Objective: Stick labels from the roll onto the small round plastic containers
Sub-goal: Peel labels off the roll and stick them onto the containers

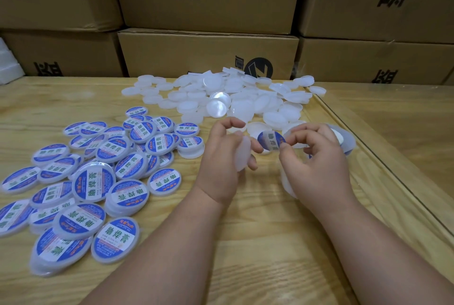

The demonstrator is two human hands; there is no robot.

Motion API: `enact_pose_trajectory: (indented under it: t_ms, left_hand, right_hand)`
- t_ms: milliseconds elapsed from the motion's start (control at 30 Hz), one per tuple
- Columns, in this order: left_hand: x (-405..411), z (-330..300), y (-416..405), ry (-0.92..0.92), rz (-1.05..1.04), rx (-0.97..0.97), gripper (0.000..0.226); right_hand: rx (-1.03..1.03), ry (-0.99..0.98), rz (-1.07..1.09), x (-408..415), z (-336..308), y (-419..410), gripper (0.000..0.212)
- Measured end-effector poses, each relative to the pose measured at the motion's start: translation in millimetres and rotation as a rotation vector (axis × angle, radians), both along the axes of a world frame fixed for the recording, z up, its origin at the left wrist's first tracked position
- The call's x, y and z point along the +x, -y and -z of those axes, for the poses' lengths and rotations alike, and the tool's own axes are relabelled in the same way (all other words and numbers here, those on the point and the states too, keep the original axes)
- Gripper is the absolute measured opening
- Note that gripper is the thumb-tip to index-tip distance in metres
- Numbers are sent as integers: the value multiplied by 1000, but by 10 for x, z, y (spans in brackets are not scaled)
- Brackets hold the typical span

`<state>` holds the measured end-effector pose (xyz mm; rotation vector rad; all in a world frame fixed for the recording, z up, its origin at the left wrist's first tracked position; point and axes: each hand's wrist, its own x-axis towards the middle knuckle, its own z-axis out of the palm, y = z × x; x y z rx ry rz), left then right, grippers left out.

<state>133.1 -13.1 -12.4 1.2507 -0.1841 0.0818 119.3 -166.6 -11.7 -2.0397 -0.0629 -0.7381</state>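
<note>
Now we hold one blank translucent white round plastic container (242,155) on edge in our left hand (222,162), fingers closed around it, while our right hand (317,157) pinches a round blue-and-white printed label (271,141) between thumb and fingertips. The label hangs in the air between our two hands, just beside the container but not yet touching it.

The main risk, as we judge it, is a crooked or off-centre stick: the container is tilted away from the label, so if we press before squaring the face up, one edge could grab first and leave a crease or an overhang. The sticky side could also cling to our right fingertips, or fold onto itself, since we grip it only at one edge.

The white label roll (345,139) lies just behind our right hand, mostly hidden by it, near the right edge of the light wooden bench (258,243). Unlabelled white containers (245,101) lie heaped beyond our hands, in front of the stacked brown cardboard boxes (208,51). Finished blue-labelled containers (98,177) spread over the bench to our left, well clear of the work.
</note>
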Motion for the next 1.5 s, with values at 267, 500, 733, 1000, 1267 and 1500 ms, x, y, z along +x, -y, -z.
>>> enact_pose_trajectory:
  t_ms: [267, 500, 733, 1000, 1267, 1500]
  left_hand:
    - [27, -55, -1, -186, 155, -263, 24]
    - [-1, -63, 29, -173, 200, -130, 43]
    - [20, -31, 51, -148, 258, -129, 36]
    - [23, -37, 62, -156, 257, -79, 43]
    - [28, -17, 55, -156, 231, -41, 45]
    - [41, -2, 66, -151, 162, 18, 50]
  right_hand:
    - [298, -31, -163, -52, -70, -20, 9]
    - [315, -176, -301, -60, -58, -50, 20]
    - [265, -212, -291, -36, -49, -50, 29]
    - [300, -203, -280, -33, -27, -46, 25]
    - [322, -196, -280, -28, -12, -60, 22]
    - [358, -199, -302, -32, -2, -79, 29]
